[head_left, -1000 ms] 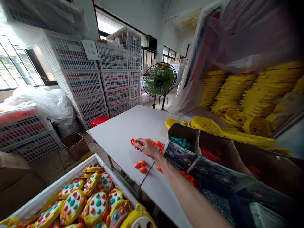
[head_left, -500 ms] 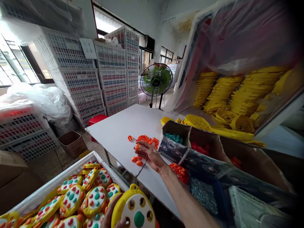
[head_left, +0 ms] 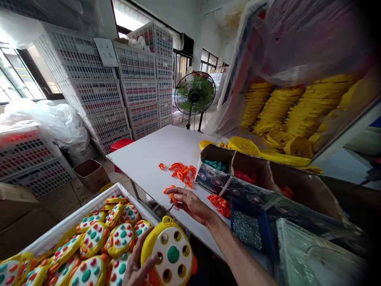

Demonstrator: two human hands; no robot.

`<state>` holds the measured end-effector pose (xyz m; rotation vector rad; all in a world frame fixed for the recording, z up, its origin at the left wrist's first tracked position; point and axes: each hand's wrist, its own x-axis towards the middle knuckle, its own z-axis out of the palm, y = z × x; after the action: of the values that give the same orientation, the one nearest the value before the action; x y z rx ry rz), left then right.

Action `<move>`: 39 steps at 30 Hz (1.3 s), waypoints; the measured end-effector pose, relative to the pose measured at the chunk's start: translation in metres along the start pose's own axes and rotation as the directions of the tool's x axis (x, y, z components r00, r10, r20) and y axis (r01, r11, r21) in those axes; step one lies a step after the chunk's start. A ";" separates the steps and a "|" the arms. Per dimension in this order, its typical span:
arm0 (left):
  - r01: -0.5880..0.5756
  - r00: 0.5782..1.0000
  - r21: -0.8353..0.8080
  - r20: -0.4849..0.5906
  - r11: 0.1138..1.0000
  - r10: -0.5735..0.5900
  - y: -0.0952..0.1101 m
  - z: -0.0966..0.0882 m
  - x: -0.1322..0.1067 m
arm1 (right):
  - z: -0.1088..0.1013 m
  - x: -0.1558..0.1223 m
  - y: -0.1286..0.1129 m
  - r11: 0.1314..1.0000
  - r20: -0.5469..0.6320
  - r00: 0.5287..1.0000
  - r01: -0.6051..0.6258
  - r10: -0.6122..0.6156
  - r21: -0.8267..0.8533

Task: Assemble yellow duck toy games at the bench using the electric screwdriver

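Observation:
My left hand (head_left: pixel 138 264) grips a yellow toy face plate (head_left: pixel 169 254) with a white front, a green centre button and empty round holes, held up at the bottom of the view. My right hand (head_left: pixel 187 201) lies over the near edge of the white table (head_left: pixel 151 155), fingers curled round small orange pieces (head_left: pixel 170 191). A loose heap of orange clips (head_left: pixel 182 171) lies just beyond it. Another small orange pile (head_left: pixel 219 202) sits to its right.
A white crate (head_left: pixel 89 208) of finished colourful toys stands at lower left. Cardboard boxes (head_left: pixel 238 167) hold teal, red and orange parts. Yellow shells (head_left: pixel 279 115) are stacked at right. A fan (head_left: pixel 195 93), stacked crates (head_left: pixel 139 91) and a brown bin (head_left: pixel 91 174) stand behind.
My right hand drew back from the orange heap toward the table's near edge with orange pieces. My left hand brought the yellow toy plate up into view.

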<state>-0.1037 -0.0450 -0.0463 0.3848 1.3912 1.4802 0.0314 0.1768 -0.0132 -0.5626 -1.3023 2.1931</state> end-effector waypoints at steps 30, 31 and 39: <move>0.128 0.989 -0.144 0.089 0.981 -0.116 0.007 0.014 -0.004 | 0.011 -0.051 0.002 0.788 -0.007 0.989 0.112 -0.146 -0.606; 0.123 0.990 -0.135 0.089 0.983 -0.112 0.006 0.013 -0.004 | 0.011 -0.052 0.002 0.778 0.001 0.986 0.132 -0.166 -0.615; 0.065 0.995 -0.072 0.076 0.995 -0.059 0.003 0.012 -0.004 | 0.016 -0.064 0.009 0.694 -0.006 0.973 0.161 -0.232 -0.701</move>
<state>-0.0939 -0.0406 -0.0387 0.3426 1.2752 1.4487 0.0694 0.1222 -0.0088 -0.7439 -2.0381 1.4167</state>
